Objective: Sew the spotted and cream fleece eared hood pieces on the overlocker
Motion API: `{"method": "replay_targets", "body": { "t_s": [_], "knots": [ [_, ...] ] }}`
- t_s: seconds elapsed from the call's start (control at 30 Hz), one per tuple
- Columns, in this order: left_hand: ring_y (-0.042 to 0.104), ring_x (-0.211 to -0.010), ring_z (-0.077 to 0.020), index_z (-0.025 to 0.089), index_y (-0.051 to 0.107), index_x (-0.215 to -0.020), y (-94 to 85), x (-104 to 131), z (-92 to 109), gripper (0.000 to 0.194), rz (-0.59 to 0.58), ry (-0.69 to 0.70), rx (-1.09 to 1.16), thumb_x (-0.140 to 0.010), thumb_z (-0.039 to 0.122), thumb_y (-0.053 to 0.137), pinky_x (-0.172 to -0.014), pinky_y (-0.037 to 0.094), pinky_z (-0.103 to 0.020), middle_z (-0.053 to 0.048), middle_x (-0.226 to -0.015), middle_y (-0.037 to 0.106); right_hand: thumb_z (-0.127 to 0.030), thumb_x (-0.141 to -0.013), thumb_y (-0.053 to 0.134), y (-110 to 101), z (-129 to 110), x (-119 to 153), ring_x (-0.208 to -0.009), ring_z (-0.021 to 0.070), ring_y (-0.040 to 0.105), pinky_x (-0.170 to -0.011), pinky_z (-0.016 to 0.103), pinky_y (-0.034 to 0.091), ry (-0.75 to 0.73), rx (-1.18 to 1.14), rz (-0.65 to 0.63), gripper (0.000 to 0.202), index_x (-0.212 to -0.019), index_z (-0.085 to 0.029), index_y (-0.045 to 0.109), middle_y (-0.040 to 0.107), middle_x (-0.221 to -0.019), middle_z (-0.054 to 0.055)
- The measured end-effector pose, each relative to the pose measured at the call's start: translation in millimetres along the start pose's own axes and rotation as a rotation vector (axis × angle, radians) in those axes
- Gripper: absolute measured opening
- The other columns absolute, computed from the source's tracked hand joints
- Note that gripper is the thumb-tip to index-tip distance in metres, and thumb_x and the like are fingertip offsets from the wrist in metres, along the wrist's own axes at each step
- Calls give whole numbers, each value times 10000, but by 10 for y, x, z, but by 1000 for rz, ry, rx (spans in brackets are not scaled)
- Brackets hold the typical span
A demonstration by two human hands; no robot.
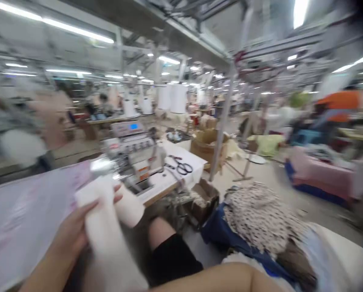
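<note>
My left hand (pixel 73 231) is closed on a long white cloth (pixel 104 227) at the lower left, thumb in front and fingertips showing past its edge. The cloth hangs to the bottom edge, and a pale flap of it spreads to the right. Just beyond stands a sewing machine (pixel 139 154) with a small blue display. Only my right forearm (pixel 218 280) shows, crossing the bottom; the hand itself is out of sight. Motion blurs much of the picture.
Black scissors (pixel 184 166) lie on the white machine table (pixel 196 160). Pale fabric (pixel 26 215) covers the surface at left. A spotted cloth (pixel 260 215) is heaped at lower right, near a brown box (pixel 204 198). A metal post (pixel 224 125) rises behind; a person in orange (pixel 341 103) is far right.
</note>
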State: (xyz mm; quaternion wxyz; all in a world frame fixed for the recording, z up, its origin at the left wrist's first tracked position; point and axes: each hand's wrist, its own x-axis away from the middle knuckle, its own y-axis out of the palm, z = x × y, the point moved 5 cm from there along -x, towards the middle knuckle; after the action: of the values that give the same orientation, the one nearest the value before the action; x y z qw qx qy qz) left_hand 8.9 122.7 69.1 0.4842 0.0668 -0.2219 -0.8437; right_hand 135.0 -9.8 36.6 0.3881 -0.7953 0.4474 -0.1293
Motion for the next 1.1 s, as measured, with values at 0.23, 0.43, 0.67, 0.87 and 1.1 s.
{"method": "replay_targets", "body": {
  "t_s": [0.23, 0.43, 0.67, 0.87, 1.1],
  "knots": [
    [635, -778, -191, 10, 490, -1183, -730, 304, 839, 445, 295, 215, 163, -792, 210, 416, -723, 497, -272, -158, -932, 659, -127, -691, 495, 1008, -212, -402, -791, 174, 627, -660, 210, 442, -177, 76, -319, 226, -858, -210, 623, 673, -872, 23],
    [629, -749, -182, 20, 408, -1249, -1350, 506, 887, 471, 469, 334, 182, -806, 178, 417, -733, 478, -282, -131, -896, 667, -76, -701, 478, 1405, 82, -400, -761, 230, 628, -641, 276, 459, -160, 254, -419, 265, -909, -179, 606, 648, -873, 83],
    [628, -762, -193, 71, 457, -1223, -1186, 592, 720, 426, 324, 272, 186, -849, 262, 392, -666, 481, -274, -137, -955, 649, -194, -788, 493, 759, 196, -1039, -1093, 220, 489, -902, 367, 401, -206, -212, 8, 422, -1207, -207, 442, 524, -1191, 101],
    [623, -783, -218, 89, 489, -1189, -692, 470, 638, 431, 50, 199, 142, -854, 346, 403, -704, 498, -332, -145, -942, 644, -370, -794, 536, 152, 58, -1749, -887, 193, 568, -742, 307, 462, -190, -512, 40, 395, -1135, -175, 485, 605, -1009, 60],
    [593, -635, -150, 64, 593, -979, -809, 107, 683, 296, 371, 275, -17, -731, 227, 602, -625, 491, -249, -100, -786, 655, -387, -869, 403, 97, 403, -1523, -610, 145, 499, -560, 243, 384, -119, -377, 121, 299, -763, -158, 564, 551, -650, -2]
  ]
}}
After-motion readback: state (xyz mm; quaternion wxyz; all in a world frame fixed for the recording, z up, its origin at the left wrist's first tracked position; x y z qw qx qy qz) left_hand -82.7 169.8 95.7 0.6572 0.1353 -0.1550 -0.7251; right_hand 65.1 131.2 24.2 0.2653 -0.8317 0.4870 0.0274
